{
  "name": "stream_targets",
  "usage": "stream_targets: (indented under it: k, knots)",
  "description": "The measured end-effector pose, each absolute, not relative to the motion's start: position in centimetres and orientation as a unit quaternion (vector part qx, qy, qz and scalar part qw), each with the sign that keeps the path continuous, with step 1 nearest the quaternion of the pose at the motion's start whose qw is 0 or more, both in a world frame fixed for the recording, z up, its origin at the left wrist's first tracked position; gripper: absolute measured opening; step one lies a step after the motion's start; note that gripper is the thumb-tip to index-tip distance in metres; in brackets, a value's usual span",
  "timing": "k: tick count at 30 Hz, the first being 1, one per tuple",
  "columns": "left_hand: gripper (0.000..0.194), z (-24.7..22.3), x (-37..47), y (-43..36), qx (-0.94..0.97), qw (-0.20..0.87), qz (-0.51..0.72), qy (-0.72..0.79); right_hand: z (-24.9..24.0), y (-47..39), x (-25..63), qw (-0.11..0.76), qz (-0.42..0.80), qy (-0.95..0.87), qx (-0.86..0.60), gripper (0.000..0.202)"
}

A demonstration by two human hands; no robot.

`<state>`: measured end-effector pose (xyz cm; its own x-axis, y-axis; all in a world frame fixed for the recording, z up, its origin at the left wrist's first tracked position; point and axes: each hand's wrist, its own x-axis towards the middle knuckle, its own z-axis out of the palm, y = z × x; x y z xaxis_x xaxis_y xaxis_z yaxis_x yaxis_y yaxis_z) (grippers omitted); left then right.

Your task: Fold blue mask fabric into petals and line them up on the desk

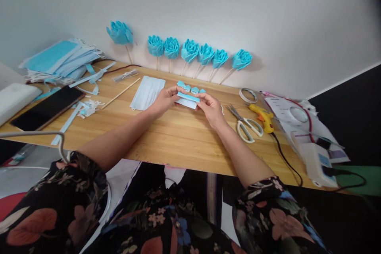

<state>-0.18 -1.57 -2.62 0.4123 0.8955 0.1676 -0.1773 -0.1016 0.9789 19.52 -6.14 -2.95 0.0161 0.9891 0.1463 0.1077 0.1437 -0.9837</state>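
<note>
Between my two hands is a small piece of mask fabric (188, 97), blue along its folded top edge and white below. My left hand (167, 101) pinches its left end, and my right hand (210, 107) pinches the right end. Just beyond the fingers lie several small blue cut petals (195, 90) in a row. A pale face mask (148, 93) lies flat beside my left hand. To the right of my right hand rest white-handled scissors (245, 124), their blades pointing away from me.
Several blue fabric roses (189, 50) on sticks lean against the wall. Stacked masks (59, 60), a phone (47, 108), a wooden stick (120, 93) and scraps (89, 108) are left. A tape roll (248, 95), yellow glue gun (262, 117) and power strip (318, 166) are right.
</note>
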Motion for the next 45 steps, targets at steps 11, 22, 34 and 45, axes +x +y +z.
stream_targets:
  k: [11, 22, 34, 45]
  knots:
    - [0.003, -3.0, -0.5, -1.3, 0.591, 0.588, 0.451, 0.319, -3.1, -6.1, 19.7, 0.515, 0.443, -0.546, -0.491, 0.025]
    - [0.037, -3.2, -0.6, -1.1, 0.611, 0.595, 0.415, 0.315, -3.4, -6.3, 19.4, 0.463, 0.523, -0.53, -0.481, 0.035]
    - [0.057, -2.6, -0.2, -1.6, 0.61, 0.601, 0.395, 0.333, -4.0, -5.8, 19.9, 0.519, 0.446, -0.531, -0.501, 0.031]
    - [0.035, -2.7, -0.3, -1.6, 0.606, 0.586, 0.401, 0.357, -3.2, -6.2, 19.2, 0.511, 0.504, -0.51, -0.475, 0.039]
